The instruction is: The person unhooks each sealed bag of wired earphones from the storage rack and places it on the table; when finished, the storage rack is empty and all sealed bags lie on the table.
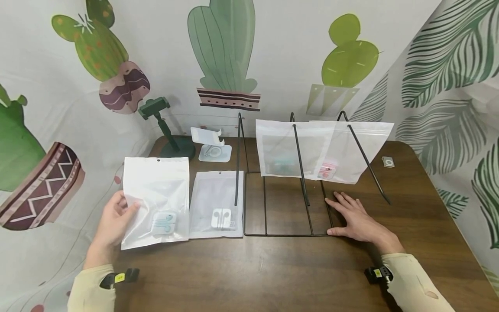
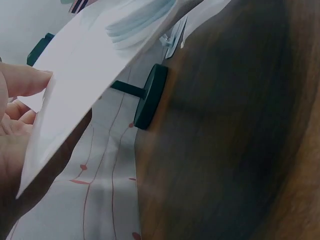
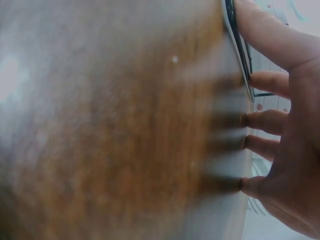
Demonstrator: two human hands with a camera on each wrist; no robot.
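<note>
My left hand [image 1: 108, 223] pinches the left edge of a white zip pouch [image 1: 157, 184], thumb on the front and fingers behind it. Inside that pouch is a set of earphones [image 1: 163, 223] in a small case, low down. In the left wrist view the pouch [image 2: 75, 95] is tilted above the table. A second pouch [image 1: 208, 186] with white earphones lies beside it, partly behind a rack arm. Spread out, my right hand [image 1: 354, 221] rests at the right front corner of a black wire display rack [image 1: 286, 235], its fingertips on the table and thumb by the base wire.
Two pouches hang on the rack: one [image 1: 274, 138] on the middle arm, another [image 1: 362, 143] on the right arm. A dark green stand [image 1: 177, 147] and a white phone stand [image 1: 214, 154] are at the back left. A small silver object [image 1: 388, 162] lies back right.
</note>
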